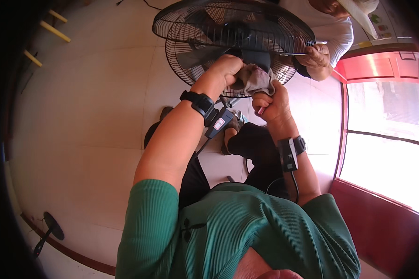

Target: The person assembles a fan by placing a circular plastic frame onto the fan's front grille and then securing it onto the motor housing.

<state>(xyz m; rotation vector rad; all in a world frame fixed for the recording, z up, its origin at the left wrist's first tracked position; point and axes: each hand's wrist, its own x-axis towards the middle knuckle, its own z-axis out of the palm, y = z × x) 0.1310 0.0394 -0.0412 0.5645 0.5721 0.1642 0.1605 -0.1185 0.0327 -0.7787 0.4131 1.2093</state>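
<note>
In the head view, the left hand [226,69] was closed on a greyish cloth [256,79], pressing it against the back of a black wire-caged fan [233,35]. Just beside it, the right hand [272,104] was fisted around a small pinkish-handled tool and touched the cloth's lower edge. Another person's hand [317,56] gripped the cage rim on the right, crowding that side. Black wrist bands sat on both forearms. Behind lay pale floor tiles [93,107] and a red-framed window [381,74].
</note>
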